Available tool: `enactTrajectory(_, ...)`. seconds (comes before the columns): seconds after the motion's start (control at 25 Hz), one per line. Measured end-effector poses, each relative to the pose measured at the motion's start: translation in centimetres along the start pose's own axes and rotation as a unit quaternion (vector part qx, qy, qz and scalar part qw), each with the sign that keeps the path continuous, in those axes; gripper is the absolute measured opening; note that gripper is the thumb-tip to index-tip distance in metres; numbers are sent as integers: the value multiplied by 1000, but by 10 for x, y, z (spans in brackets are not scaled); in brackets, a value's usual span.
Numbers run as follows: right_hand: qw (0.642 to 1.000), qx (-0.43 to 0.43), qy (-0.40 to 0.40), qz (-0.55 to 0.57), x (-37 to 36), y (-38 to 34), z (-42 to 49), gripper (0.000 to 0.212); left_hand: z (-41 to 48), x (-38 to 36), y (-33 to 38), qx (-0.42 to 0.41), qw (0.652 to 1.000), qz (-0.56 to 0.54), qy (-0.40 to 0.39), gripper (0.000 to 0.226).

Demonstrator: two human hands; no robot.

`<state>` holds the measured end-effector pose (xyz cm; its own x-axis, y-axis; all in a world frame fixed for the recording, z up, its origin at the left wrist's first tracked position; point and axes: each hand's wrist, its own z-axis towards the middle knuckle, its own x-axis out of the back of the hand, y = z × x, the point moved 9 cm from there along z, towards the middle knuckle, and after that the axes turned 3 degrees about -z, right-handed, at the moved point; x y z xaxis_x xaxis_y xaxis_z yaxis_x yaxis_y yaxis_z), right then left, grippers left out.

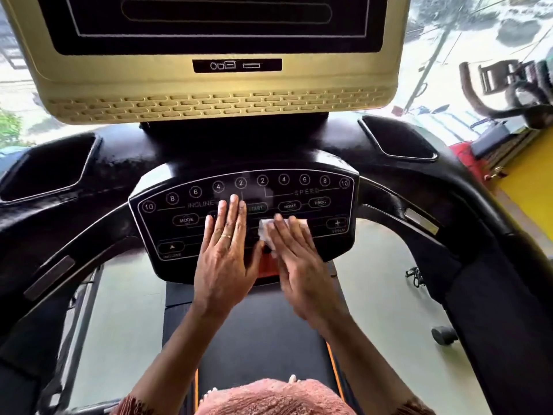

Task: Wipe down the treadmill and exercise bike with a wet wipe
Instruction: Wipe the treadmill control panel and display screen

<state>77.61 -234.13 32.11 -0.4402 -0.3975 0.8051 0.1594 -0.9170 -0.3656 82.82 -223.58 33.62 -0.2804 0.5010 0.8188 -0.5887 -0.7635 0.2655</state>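
Pressing wipe [265, 232] flat onto middle of treadmill [398, 181] panel [299, 188] with right hand [296, 256], fingers straight over it, not curled round; most of wipe hidden beneath. Resting left hand [227, 253] just beside, flat and spread, covering buttons left of START. Above, gold-framed screen [209, 82]. Below the arms, belt [263, 330]. Far right, past the curved rail [419, 220], bike [508, 85] by the window.
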Motion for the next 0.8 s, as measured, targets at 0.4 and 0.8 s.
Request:
enactTrajectory(0.4,1000,-20,-6,-5,-1,3,-6,51,1,4,1,-5,1000,-17,12,62)
enactTrajectory(0.8,999,11,-25,32,-19,-58,7,48,0,45,-63,20,996,-21,81,55)
